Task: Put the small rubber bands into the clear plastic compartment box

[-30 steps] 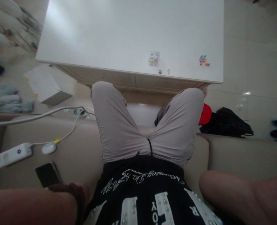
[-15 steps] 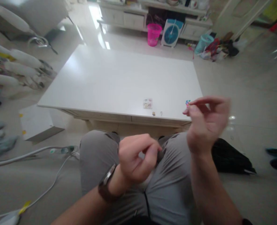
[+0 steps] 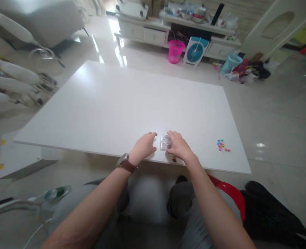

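A small clear plastic compartment box (image 3: 164, 142) lies on the white table near its front edge, with small pieces inside that I cannot make out. My right hand (image 3: 180, 147) grips its right side, fingertips at the far corner and thumb at the near one. On the other side, my left hand (image 3: 144, 148) is open, thumb and fingers apart, just short of the box. A small dark and gold piece (image 3: 174, 159) sits at the table edge below my right hand. Several small multicoloured pieces (image 3: 220, 144) are scattered farther right.
The white table (image 3: 132, 100) spans the middle of the view. A red stool (image 3: 230, 193) and a black bag (image 3: 269, 207) are at the lower right. Across the floor stand a pink basket (image 3: 175, 52) and a blue fan (image 3: 195, 51).
Both hands have come forward from above my lap to the table, one on each side of the box. The left has opened from a closed pose. The view has tilted and shifted.
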